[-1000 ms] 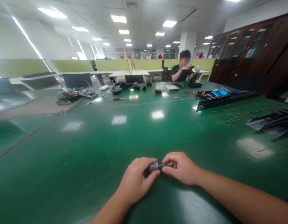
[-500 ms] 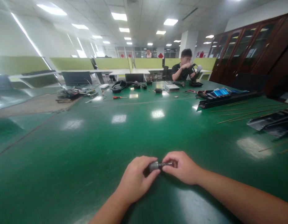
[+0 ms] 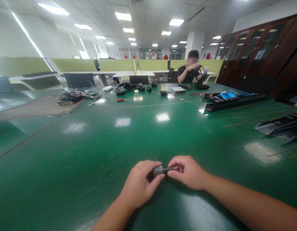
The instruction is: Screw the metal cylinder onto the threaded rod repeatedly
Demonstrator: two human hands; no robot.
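My left hand [image 3: 141,182] is closed, thumb and fingers pinching a short metal cylinder [image 3: 158,170] with a grey, shiny side. From its right end a thin dark shaft [image 3: 169,168] reaches toward my right hand [image 3: 188,173], whose thumb and forefinger close around the shaft's far end. Cylinder and shaft lie in one line, just above or on the green tabletop [image 3: 110,147]; whether they touch it I cannot tell. My palm hides the left end of the cylinder, and the right fingertips cover part of the shaft.
An orange-handled screwdriver [image 3: 120,100], black boxes [image 3: 164,93] and a white case [image 3: 177,90] lie farther back. On the right are a black metal channel [image 3: 230,104], thin rods [image 3: 256,117] and more channels [image 3: 280,126]. Another person [image 3: 190,72] sits across the table.
The cylinder in my left hand has tilted or shifted very slightly to the left. Both hands keep their grip and stay almost in place.
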